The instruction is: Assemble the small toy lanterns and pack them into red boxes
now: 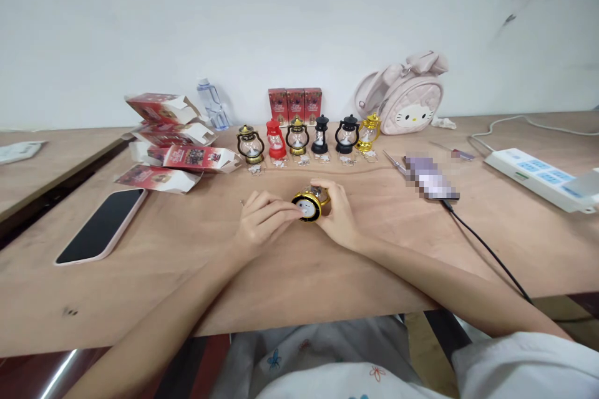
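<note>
My right hand (337, 215) is wrapped round a small gold lantern (311, 202), tipped so its round underside faces me. The fingers of my left hand (262, 219) are pinched against that underside; whether they hold anything small is hidden. Behind my hands, a row of several small lanterns (309, 137) stands on the wooden table (187, 299): bronze, red, gold, black and yellow gold ones.
Opened red boxes (175, 137) lie at the back left, three shut red boxes (294, 105) stand by the wall. A phone (103, 224) lies face up at left. A screwdriver (395, 163), a blurred item with cable (430, 179), a power strip (533, 177), a pink bag (405, 100) and a bottle (213, 103) are around.
</note>
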`<state>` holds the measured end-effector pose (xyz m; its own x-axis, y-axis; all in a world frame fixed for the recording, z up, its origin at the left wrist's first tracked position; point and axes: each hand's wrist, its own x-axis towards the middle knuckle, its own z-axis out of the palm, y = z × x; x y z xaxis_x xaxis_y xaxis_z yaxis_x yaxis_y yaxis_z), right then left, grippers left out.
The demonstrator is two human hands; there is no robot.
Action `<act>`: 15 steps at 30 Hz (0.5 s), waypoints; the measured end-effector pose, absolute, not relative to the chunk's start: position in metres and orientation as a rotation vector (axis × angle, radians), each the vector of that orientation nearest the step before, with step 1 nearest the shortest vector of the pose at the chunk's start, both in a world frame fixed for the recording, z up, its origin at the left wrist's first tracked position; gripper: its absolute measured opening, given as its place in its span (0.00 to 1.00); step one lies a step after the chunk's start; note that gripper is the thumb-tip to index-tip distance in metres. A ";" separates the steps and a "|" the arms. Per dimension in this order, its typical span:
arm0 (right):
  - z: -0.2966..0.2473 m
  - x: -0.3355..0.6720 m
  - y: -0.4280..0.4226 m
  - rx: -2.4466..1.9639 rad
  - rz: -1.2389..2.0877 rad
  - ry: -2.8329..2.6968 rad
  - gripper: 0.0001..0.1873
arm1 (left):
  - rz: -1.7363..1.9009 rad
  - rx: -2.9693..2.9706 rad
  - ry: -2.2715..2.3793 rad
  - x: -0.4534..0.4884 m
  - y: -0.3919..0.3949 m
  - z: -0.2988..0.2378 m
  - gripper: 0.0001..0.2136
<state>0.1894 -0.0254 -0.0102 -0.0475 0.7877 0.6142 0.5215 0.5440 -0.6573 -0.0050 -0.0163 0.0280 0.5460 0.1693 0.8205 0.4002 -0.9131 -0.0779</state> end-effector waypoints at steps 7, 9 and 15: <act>-0.009 0.190 -0.026 -1.064 0.259 -1.772 0.25 | -1.180 -2.446 -0.412 -0.005 -0.015 0.028 0.06; -0.009 0.190 -0.026 -1.057 0.248 -1.789 0.25 | -1.175 -2.437 -0.420 -0.004 -0.017 0.028 0.07; -0.009 0.190 -0.026 -1.056 0.227 -1.803 0.26 | -1.131 -2.402 -0.444 -0.004 -0.020 0.034 0.06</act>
